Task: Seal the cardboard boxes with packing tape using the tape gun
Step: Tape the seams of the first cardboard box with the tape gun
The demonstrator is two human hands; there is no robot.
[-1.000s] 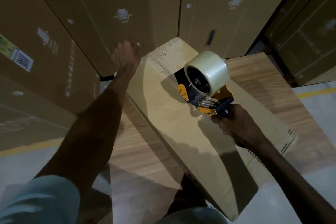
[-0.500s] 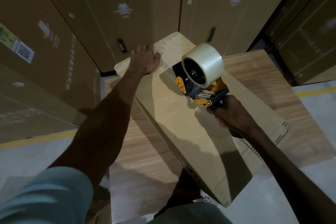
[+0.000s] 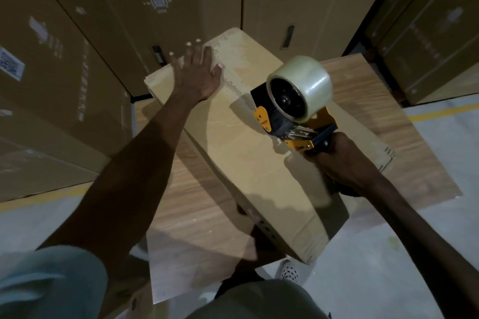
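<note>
Fingers of the left hand [image 3: 193,74] lie straight and spread, palm flat on the far end of the long tan cardboard box [image 3: 248,163], pressing it down. Right hand [image 3: 344,163] is clenched round the handle of the black-and-yellow tape gun with its clear tape roll [image 3: 298,101]; gun nose sits on the box top, near mid-length, roll pointing up.

Head view only:
- Box lies diagonally on a wood-grain board [image 3: 197,215], near end overhanging the board towards the floor. Tall brown cartons [image 3: 103,21] stand just behind its far end.
- Can't tell whether tape is already stuck along the seam between gun and left hand; glare and dim light hide the film.

Risks, as I read them:
- Overhang plus drag from the gun could pivot or slide the box if the left palm eases off.
- Gun held off the seam line means tape lands crooked and flaps stay unsealed.
- Low nose pressure gives bubbles or tape lifting off.
- Left hand sits in line with the gun's path; the serrated cutter could catch it if the stroke runs that way.
</note>
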